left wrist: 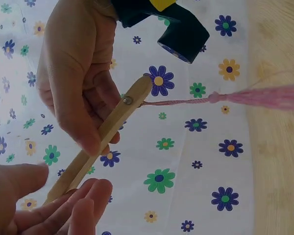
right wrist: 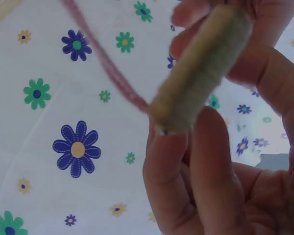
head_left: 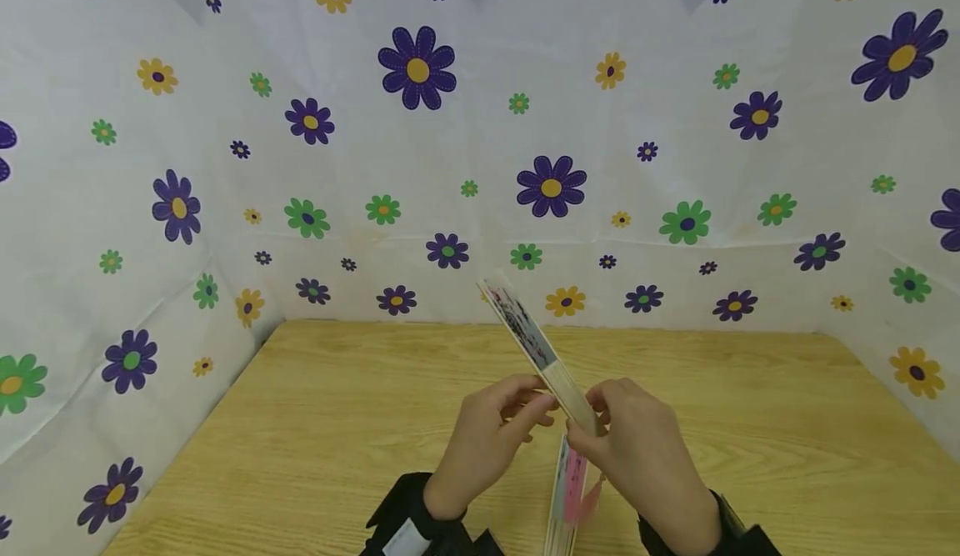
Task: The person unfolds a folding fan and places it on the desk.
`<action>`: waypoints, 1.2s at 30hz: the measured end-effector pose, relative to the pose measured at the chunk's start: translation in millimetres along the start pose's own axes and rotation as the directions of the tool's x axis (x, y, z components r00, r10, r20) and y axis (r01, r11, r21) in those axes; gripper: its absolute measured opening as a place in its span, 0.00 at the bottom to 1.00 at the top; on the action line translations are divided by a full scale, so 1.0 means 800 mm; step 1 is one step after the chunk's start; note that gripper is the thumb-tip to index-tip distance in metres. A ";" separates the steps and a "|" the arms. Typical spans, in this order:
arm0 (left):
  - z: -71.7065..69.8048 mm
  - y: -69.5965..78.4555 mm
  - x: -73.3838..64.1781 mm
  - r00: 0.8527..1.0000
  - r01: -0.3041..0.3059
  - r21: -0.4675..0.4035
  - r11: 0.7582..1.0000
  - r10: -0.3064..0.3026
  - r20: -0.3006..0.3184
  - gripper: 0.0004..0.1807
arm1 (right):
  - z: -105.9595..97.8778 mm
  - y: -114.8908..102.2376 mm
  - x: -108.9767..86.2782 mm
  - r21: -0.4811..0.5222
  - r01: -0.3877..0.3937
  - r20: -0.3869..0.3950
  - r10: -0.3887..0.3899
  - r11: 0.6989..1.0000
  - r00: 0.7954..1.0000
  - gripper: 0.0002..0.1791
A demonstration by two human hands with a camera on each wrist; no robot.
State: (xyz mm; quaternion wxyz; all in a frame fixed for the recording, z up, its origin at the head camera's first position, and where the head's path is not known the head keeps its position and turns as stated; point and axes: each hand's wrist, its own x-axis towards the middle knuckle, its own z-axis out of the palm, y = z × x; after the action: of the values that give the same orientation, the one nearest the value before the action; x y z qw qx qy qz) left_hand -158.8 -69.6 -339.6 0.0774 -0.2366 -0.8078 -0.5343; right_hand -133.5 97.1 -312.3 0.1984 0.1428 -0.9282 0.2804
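Note:
A folded hand fan tilts up and to the left over the table, its pale wooden sticks at the lower end and a dark patterned leaf toward the top. My right hand pinches it near the riveted end between thumb and fingers. From that end hangs a pink tassel on a cord. My left hand is beside the sticks, fingers relaxed at the fan, and in the left wrist view its thumb stands apart from the wood. Below the hands lies a second folded fan with a pink and pale leaf.
The wooden table spreads out around both hands. White cloth printed with purple, green and yellow flowers stands along its back and both sides. Dark cuffs cover both wrists.

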 end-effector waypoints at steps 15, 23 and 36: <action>-0.014 -0.011 0.007 0.979 0.110 -0.158 0.981 -0.080 0.186 0.11 | 0.004 0.030 0.019 0.240 0.101 0.273 -0.167 0.966 0.947 0.09; -0.002 -0.031 0.012 0.974 0.133 -0.076 0.988 -0.116 0.195 0.10 | 0.029 0.038 0.026 0.216 0.049 0.307 -0.116 0.975 0.945 0.08; -0.003 -0.024 0.011 0.990 0.107 -0.093 0.990 -0.098 0.101 0.11 | 0.024 0.032 0.026 0.246 0.009 0.284 -0.081 0.969 0.955 0.07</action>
State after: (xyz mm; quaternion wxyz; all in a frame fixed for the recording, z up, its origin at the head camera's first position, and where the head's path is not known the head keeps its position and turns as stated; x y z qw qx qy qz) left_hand -176.1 -75.0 -351.3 -0.0009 -0.2238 -0.7944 -0.5647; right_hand -166.9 103.7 -329.7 0.0466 0.2269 -0.9027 0.3627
